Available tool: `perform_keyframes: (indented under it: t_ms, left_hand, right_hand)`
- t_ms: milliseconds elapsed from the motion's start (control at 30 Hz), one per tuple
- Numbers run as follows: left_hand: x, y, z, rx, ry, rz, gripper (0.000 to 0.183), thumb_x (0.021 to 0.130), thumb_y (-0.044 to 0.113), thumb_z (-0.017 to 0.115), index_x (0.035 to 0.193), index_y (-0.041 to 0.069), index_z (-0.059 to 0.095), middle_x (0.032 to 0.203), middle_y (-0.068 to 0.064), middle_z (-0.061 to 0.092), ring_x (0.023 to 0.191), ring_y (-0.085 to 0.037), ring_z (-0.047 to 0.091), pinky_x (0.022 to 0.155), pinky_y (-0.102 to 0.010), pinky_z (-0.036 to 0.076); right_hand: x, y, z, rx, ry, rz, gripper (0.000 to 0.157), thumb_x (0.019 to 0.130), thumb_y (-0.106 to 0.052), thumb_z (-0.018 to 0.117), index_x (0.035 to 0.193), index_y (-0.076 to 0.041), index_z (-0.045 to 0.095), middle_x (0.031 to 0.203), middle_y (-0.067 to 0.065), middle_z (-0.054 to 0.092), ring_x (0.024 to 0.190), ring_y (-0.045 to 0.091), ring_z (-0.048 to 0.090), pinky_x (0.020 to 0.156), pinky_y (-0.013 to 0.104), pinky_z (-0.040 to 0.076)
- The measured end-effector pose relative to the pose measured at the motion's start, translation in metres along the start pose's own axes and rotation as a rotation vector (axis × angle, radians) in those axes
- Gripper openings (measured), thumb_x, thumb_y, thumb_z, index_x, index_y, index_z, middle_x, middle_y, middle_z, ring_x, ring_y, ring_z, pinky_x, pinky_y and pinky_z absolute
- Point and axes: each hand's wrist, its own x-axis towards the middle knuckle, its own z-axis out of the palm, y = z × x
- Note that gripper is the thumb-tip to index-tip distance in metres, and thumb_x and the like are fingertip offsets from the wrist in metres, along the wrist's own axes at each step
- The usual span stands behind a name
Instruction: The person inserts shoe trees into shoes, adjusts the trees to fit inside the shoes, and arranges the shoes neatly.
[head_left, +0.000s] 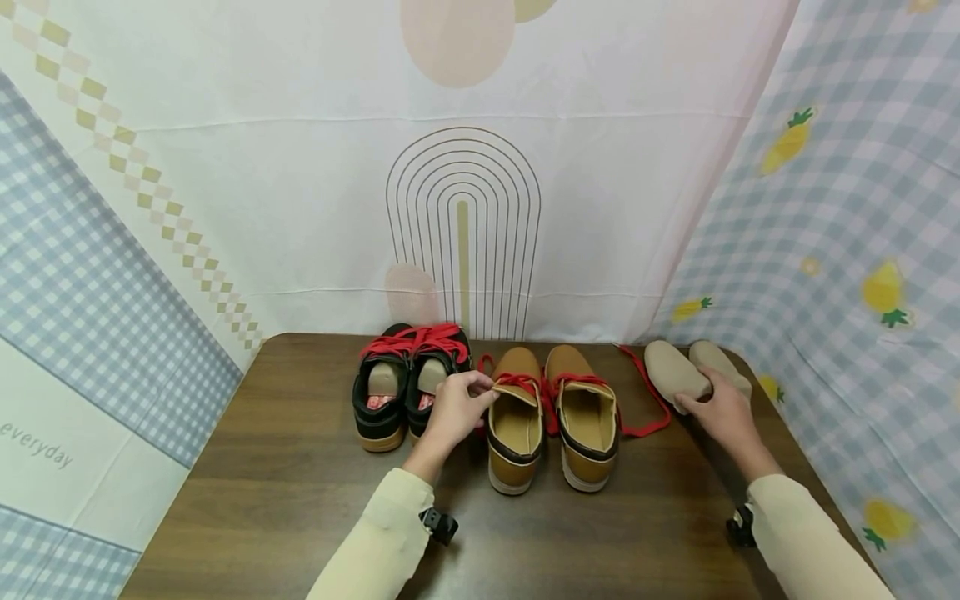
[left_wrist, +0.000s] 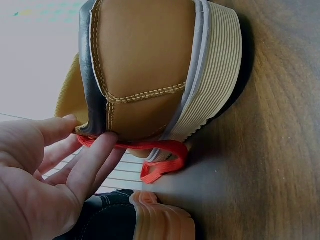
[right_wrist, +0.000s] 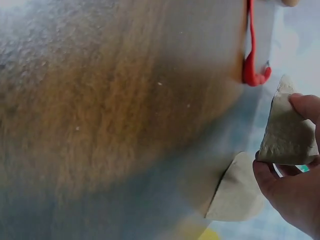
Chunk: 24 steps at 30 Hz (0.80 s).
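Observation:
The left brown shoe (head_left: 512, 471) with red laces stands heel toward me. My left hand (head_left: 456, 407) pinches its opening's edge near the tongue, thumb inside and fingers along the outer side in the left wrist view. At the right, my right hand (head_left: 723, 414) grips a beige, rounded shoe insert (head_left: 670, 369) between thumb and fingers. In the right wrist view this insert (right_wrist: 287, 130) shows a flat cut end. A second beige insert (head_left: 708, 357) lies just beyond that hand. The right brown shoe (head_left: 588, 462) stands beside its mate, its inside visible.
To the left stand black shoes (head_left: 371, 421) with red laces and beige inserts in their toes. A loose red lace (head_left: 651, 429) trails over the wooden table (head_left: 300, 483) between the right brown shoe and the inserts. A patterned cloth (head_left: 600, 208) hangs behind.

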Motion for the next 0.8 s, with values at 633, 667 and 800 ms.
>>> perform_keyframes:
  t_ms: [633,667,800]
  left_hand:
    - [-0.001,0.003,-0.001,0.031,-0.002,0.004,0.005,0.095,0.014,0.074,0.099,0.01,0.076,0.091,-0.006,0.074,0.07,-0.013,0.069,0.055,-0.028,0.059]
    - [-0.001,0.003,-0.001,0.034,-0.003,0.001,0.005,0.095,0.014,0.074,0.099,0.01,0.076,0.091,-0.006,0.074,0.07,-0.013,0.068,0.055,-0.028,0.059]
    - [-0.001,0.004,-0.001,0.042,-0.009,-0.005,0.005,0.095,0.014,0.074,0.099,0.01,0.075,0.091,-0.007,0.074,0.067,-0.013,0.068,0.055,-0.028,0.059]
  right_hand:
    - [-0.022,-0.04,-0.018,-0.015,0.0,-0.054,0.076,0.093,-0.034,0.077,0.146,0.009,0.046,0.144,0.039,0.047,0.123,0.058,0.048,0.095,0.07,0.042]
    - [-0.023,-0.042,-0.019,-0.016,0.002,-0.059,0.075,0.092,-0.033,0.078,0.146,0.009,0.046,0.144,0.039,0.047,0.124,0.058,0.048,0.095,0.07,0.042]
    - [-0.027,-0.05,-0.024,-0.019,0.006,-0.078,0.075,0.092,-0.032,0.079,0.146,0.008,0.046,0.144,0.039,0.048,0.123,0.058,0.049,0.094,0.07,0.043]
